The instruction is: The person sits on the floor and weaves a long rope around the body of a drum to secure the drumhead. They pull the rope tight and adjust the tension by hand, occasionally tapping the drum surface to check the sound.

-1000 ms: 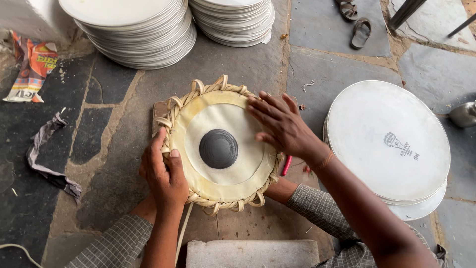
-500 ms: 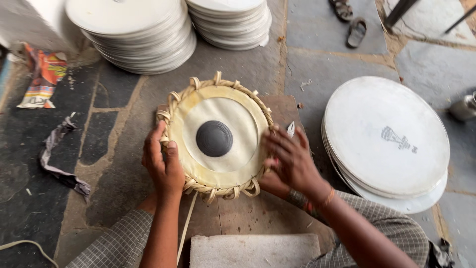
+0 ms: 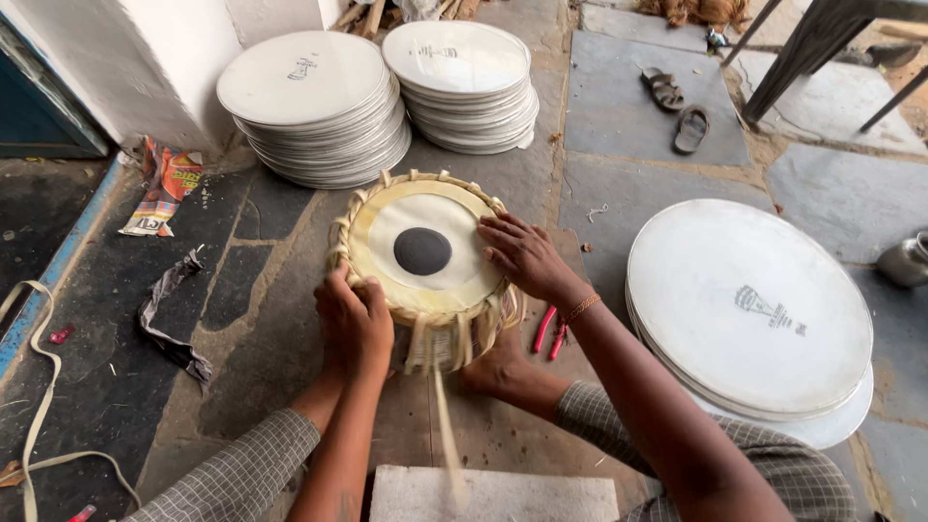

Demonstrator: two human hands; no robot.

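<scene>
Since the earlier frame the right hand [image 3: 522, 253] had shifted onto the drum's [image 3: 425, 266] skin, fingers spread flat, at frame centre. The left hand [image 3: 353, 324] gripped the laced rim. Uneven pressure could slacken the loose strap [image 3: 445, 425] hanging below.

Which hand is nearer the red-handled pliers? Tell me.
Right. The right hand rests on the drum rim just above the pliers; the left hand grips the drum's opposite edge.

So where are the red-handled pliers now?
In the head view, the red-handled pliers lie on the floor just right of the drum, under the right hand wrist.
</scene>
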